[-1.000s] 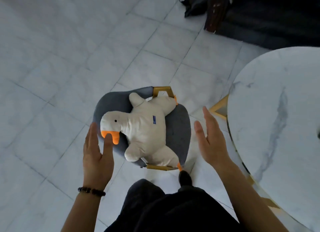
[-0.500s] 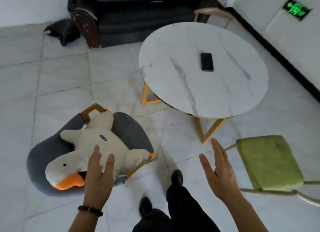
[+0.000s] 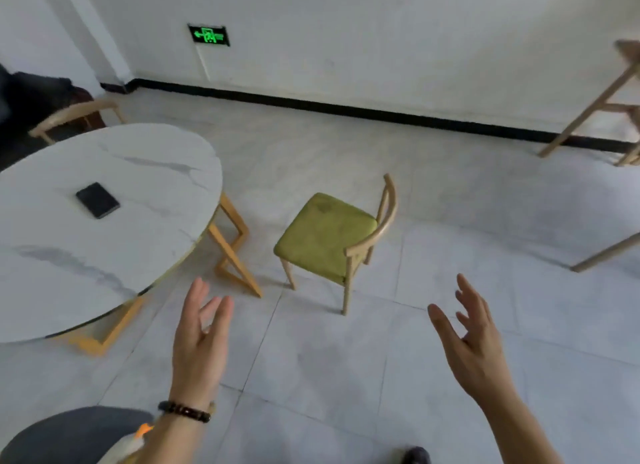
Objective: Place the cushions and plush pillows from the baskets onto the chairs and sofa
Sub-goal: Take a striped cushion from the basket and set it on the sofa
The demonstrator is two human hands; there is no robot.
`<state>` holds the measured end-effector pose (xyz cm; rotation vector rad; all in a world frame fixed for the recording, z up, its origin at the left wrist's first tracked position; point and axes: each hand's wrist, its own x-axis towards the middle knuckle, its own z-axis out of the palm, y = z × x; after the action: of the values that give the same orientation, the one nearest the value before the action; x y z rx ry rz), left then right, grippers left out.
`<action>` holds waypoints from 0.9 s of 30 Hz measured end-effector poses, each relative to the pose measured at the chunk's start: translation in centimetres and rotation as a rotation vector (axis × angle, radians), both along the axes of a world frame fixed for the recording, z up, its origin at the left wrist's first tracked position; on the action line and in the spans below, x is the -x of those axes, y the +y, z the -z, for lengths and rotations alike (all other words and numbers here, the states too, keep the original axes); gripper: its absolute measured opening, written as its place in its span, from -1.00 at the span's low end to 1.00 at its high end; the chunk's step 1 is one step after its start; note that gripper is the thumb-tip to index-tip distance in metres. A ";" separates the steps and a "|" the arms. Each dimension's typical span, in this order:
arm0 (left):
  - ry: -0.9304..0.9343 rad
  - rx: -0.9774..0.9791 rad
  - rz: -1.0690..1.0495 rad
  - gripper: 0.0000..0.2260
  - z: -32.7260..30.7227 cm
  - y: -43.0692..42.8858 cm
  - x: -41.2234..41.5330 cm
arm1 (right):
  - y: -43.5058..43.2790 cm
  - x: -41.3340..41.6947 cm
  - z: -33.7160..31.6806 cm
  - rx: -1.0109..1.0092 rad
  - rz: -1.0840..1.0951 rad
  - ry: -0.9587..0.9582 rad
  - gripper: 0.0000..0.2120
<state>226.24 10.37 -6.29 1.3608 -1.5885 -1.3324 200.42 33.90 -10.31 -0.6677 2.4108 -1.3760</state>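
Observation:
My left hand [image 3: 201, 339] and my right hand [image 3: 472, 342] hover open and empty in front of me, fingers spread. Beyond them stands a wooden chair with a green seat [image 3: 325, 235], nothing lying on it. At the bottom left a grey round chair [image 3: 65, 436] shows partly, with a sliver of the white goose plush [image 3: 128, 446] and its orange foot behind my left forearm. A dark sofa [image 3: 24, 100] sits at the far left edge. No basket is in view.
A round marble table [image 3: 104, 235] on orange legs stands to the left with a black phone [image 3: 97, 200] on it. Another wooden chair [image 3: 74, 115] is behind the table. Wooden furniture legs [image 3: 595, 103] reach in at the right. White wall runs behind.
My view has swung right and up, away from the goose plush on the grey chair toward the green chair. Both hands stay open and empty, now raised over bare floor.

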 end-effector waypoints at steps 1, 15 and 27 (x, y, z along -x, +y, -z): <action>0.001 0.004 0.039 -0.45 0.6 1.5 3.4 | 2.3 2.4 0.4 -0.015 0.032 -0.013 -0.29; -0.032 -0.069 0.342 -0.40 0.9 9.4 39.2 | 10.7 32.5 0.3 0.046 0.218 -0.093 -0.33; 0.008 0.028 0.730 -0.42 1.8 -0.7 81.6 | 5.1 64.6 -2.1 0.020 0.517 0.070 -0.36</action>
<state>144.60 9.66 -8.12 0.7607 -2.1974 -1.6960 135.83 38.97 -8.20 -0.0885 2.7504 -1.5785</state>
